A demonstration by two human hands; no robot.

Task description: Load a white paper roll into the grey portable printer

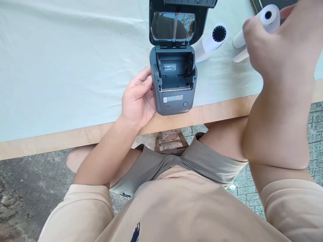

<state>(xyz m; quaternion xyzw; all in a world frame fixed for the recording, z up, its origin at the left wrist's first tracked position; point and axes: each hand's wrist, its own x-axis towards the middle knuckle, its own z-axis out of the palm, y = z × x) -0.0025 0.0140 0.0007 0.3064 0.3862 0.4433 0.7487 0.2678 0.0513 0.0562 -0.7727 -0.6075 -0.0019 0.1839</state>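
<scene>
A dark grey label printer (174,101) stands near the table's front edge with its lid (153,37) tipped up and its paper bay (174,80) uncovered. No roll shows inside the bay. My left hand (138,94) grips the printer's left side, its thumb bent against the casing. At the upper right, my right hand (275,50) is closed around a white paper roll (275,23) with a small dark core hole. My wrist and hand hide part of that roll, and a loose strip of paper sticks out below it.
Another white roll (209,43) with a black core lies right of the printer, its paper end loose. A dark flat object (264,3) sits at the top right corner. Pale cloth (63,67) covers the table, whose wooden edge (101,132) runs above my lap.
</scene>
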